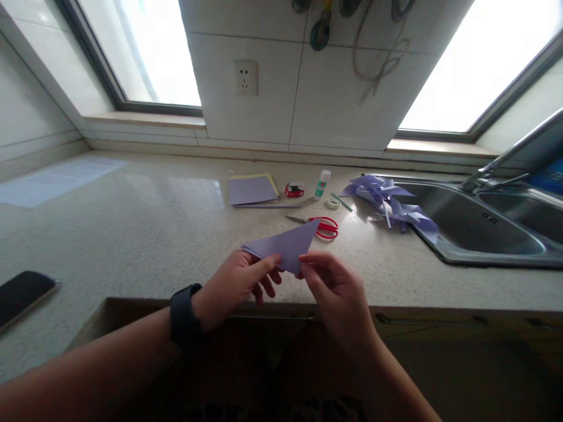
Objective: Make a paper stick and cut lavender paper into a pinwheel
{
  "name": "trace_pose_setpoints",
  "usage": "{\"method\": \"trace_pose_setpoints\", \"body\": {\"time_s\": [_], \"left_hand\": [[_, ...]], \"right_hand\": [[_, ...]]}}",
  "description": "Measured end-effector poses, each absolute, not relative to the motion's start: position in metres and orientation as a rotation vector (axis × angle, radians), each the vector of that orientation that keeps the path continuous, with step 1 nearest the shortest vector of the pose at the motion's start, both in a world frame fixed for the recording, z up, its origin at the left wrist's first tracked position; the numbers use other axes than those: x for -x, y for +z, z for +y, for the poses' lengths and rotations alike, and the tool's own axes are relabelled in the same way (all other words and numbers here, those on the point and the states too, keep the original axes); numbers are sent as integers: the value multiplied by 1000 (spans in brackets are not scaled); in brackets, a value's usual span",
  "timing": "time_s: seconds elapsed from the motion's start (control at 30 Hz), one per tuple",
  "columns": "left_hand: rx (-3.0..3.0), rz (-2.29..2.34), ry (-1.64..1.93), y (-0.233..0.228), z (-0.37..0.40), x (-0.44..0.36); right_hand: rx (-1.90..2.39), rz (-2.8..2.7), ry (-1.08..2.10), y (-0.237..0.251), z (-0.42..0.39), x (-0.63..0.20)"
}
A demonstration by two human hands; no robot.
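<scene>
The desk [145, 234] is a pale speckled stone top, smooth and a little shiny, and it runs along a wall of large white tiles [281, 99] with a white socket [245, 77]. Two bright windows [145, 50] stand to the left and right of this wall. At the right side a steel sink [479, 225] is set into the desk, with a metal tap [501, 161] over it.

Near the front edge, both hands hold one folded purple paper [288, 243], a flat triangle with sharp edges, lifted a little above the desk. The left hand [237, 281], with a black watch [183, 319] on the wrist, is nearly closed: the thumb presses on top of the paper's left corner and the fingers curl below. The right hand [338, 293] pinches the lower edge of the paper between thumb and forefinger, and its other fingers are loosely bent.

Just behind the paper lie red-handled scissors [319, 225]. Farther back are a stack of purple and yellow sheets [252, 189], a small red box [294, 190], a white glue stick [322, 184] and a roll of clear tape [333, 203]. Purple paper pinwheels [387, 199] lie by the rim of the sink. A dark phone [21, 293] lies at the far left.
</scene>
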State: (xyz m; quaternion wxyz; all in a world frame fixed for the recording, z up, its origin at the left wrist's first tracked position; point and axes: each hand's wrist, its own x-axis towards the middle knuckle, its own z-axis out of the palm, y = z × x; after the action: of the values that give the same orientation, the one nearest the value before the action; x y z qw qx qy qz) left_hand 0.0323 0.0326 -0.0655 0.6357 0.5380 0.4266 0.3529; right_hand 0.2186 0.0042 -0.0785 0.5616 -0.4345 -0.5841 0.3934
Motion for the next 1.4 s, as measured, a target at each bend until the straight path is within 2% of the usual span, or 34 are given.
{"method": "trace_pose_setpoints", "body": {"time_s": [0.13,0.33,0.73,0.97,1.2,1.4], "left_hand": [[-1162,1015,919,-64,31,-33],[-1150,1043,963,-64,27,-39],[-1038,604,753,-56,53,-4],[-1211,851,519,-61,57,-17],[-1042,895,740,-65,59,-24],[-1011,826,719,-64,67,-22]], "right_hand": [[1130,-1265,992,-77,7,-224],[1193,-1414,1181,-73,8,-220],[1246,-1799,1107,-54,31,-244],[1188,-2040,1091,-49,61,-245],[1179,-1967,1044,-52,77,-234],[1118,-1999,1070,-51,74,-234]]}}
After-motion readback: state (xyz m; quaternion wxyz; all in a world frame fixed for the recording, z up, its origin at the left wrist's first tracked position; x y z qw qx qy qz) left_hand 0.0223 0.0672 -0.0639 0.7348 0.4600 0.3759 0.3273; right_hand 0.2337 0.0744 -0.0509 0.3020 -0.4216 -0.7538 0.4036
